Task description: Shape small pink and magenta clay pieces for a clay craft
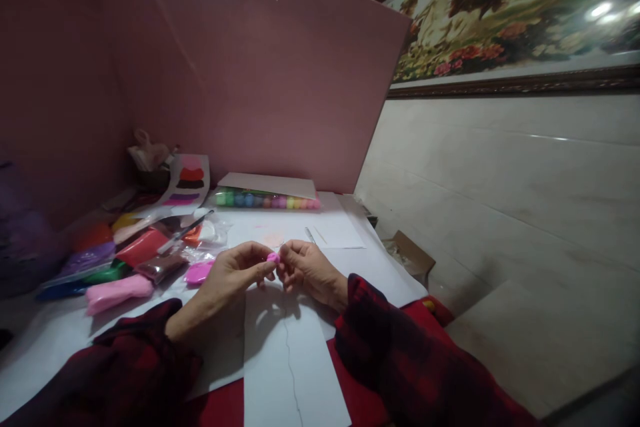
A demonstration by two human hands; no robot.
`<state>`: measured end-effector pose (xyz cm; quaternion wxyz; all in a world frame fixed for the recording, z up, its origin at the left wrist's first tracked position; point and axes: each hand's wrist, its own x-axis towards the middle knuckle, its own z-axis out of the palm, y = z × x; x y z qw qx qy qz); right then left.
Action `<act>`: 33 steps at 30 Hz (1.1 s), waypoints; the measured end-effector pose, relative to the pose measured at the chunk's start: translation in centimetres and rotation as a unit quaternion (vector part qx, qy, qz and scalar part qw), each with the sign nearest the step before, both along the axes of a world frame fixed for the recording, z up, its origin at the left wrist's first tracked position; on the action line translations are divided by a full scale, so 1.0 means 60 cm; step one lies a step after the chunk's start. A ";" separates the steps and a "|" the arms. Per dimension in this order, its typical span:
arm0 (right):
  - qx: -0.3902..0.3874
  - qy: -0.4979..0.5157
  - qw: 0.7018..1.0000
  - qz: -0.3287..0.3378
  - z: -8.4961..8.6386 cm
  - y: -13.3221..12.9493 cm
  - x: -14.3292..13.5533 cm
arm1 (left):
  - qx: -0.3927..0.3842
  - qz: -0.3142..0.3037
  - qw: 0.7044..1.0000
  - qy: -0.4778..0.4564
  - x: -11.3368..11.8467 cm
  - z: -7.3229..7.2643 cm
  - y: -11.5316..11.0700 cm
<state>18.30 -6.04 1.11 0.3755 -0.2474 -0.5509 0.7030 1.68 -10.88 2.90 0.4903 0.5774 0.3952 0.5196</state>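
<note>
A small lump of bright pink modelling clay (273, 257) is held up between my two hands, above the white work surface. My left hand (239, 268) pinches it from the left between thumb and forefinger. From the right, the closed fingertips of my right hand (309, 269) press against the same lump. Below them lies a white sheet of paper (300, 373) with a wavy dark line drawn down it. A larger piece of bright pink clay (199, 273) rests just left of my left wrist.
Several bagged clay packs (143, 247) crowd the left side, with a light pink pack (120, 293) in front. Behind my hands lies a clear pack of coloured balls (267, 201). A colour-swatch sheet (187, 180) leans at the back left. A cardboard box (413, 255) stands at the right.
</note>
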 end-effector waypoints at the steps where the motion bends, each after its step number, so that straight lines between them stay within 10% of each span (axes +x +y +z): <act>1: 0.033 0.003 0.999 -0.020 -0.001 0.000 -0.002 | 0.004 0.009 1.000 0.002 0.000 -0.001 0.001; 20: 0.463 -0.113 0.866 -0.153 0.007 -0.019 0.002 | -0.086 0.025 0.991 -0.101 0.005 -0.007 -0.003; 27: 0.123 -0.015 0.989 -0.078 0.015 -0.021 -0.002 | -0.052 0.013 0.999 -0.005 0.003 0.005 -0.004; 33: -0.165 0.037 0.982 0.080 0.025 -0.019 0.006 | 0.015 0.004 1.000 -0.009 0.006 0.007 -0.009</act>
